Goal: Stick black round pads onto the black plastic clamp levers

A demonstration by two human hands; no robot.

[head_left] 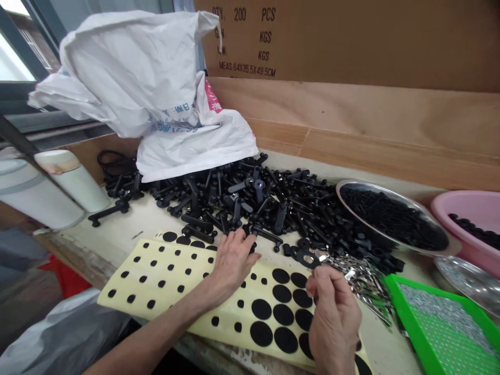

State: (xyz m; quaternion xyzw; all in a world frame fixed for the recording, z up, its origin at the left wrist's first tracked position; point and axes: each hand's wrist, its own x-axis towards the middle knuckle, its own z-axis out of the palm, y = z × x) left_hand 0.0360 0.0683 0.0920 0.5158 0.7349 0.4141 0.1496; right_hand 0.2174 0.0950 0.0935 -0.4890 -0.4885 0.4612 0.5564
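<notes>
The left hand [232, 263] lay open and relaxed, palm down, at the far edge of a cream backing sheet of black adhesive rubber dots [156, 281], its fingertips reaching just past the sheet to touch black plastic clamp levers [250, 200]. The right hand [334, 317] hovered over the sheet's right end with its fingers pinched closed. A black ring washer [307, 259] sat just above those fingertips, and it could not be told whether they gripped it or something smaller.

The sheet lay on a tabletop [148, 221], with large and small dots in rows and some of its spaces bare. The heap of levers spread beyond the sheet. Past the sheet's right end lay a tangle of small steel clips [363, 278], with a green tray of silvery small parts [441, 328] beside them.

Farther right of the sheet stood a steel bowl of black screws [390, 216] and a pink plastic basin [469, 213]. A white woven sack [156, 104] slumped beyond the sheet, against a cardboard carton [351, 36].
</notes>
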